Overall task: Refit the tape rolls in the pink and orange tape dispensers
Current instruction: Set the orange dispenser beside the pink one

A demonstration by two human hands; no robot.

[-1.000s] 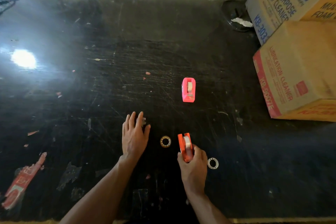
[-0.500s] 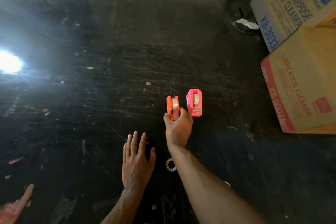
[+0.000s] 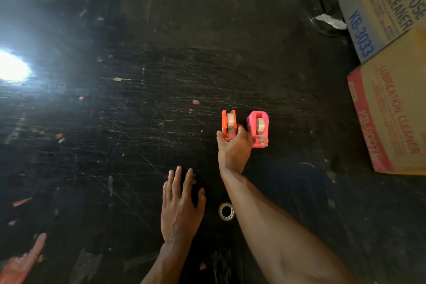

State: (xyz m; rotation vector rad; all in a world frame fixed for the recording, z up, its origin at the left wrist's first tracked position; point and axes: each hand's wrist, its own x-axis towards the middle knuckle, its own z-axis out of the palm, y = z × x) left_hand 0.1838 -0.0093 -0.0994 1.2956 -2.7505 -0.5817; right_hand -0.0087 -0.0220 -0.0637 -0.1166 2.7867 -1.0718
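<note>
Biggest thing going on here is the black scratched tabletop (image 3: 161, 99), scuffed all over and catching a bright glare off to the far left of the pink dispenser (image 3: 258, 129). Two cardboard boxes (image 3: 391, 99) are sitting well to the right of it, against the back wall.

The right hand (image 3: 234, 147) is reaching out, fingers closed around the near end of the orange dispenser (image 3: 228, 124) and setting it just left of the pink one, both upright with a roll showing in each. The left hand (image 3: 181, 207) is lying flat and spread on the table, nearer the person than the pink dispenser, holding nothing.

A spare tape core (image 3: 226, 211) is lying near that hand, partly tucked by the right forearm.

Looks to me like the refit is about done and this is just parking the orange one. Next bit probably only needs a clean let-go so it doesn't tip into the pink one.
</note>
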